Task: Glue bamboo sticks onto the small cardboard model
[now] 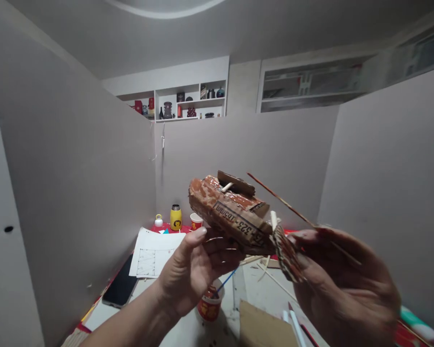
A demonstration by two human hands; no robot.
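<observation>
Item one: cardboard body (pixel 235 217), central in your view, raised above the desk (pixel 251 284); printed side toward you, lettering inverted, upper face glossy with brown coating.

Item two: your left hand (pixel 193 265), at the body's 7 o'clock. Grip: fingers curled beneath the body, thumb up on the near side, bearing it from below. Probable reason: the coated top looks wet, and this hold spares it.

Item three: your right hand (pixel 343 284), at 4 o'clock. Grip: thumb and fingers pinching a corrugated piece (pixel 287 258) against the body's end, beside a pale stick (pixel 274 219); whether the parts are joined, you cannot tell. A stained stick (pixel 280 199) lies along the same fingers, its free tip pointing to 10 o'clock, presumably tucked there so the fingertips can pinch.

Item four: red cup (pixel 209 311), at 6 o'clock, below your left wrist, blue stick (pixel 227 281) leaning in it.

Edges and room: left panel (pixel 75 168) at 9 o'clock and right panel (pixel 390 168) at 3 both stand well apart from the body; open air lies toward 12. Lowering toward 6 would seem tightest, given the cup.
</observation>
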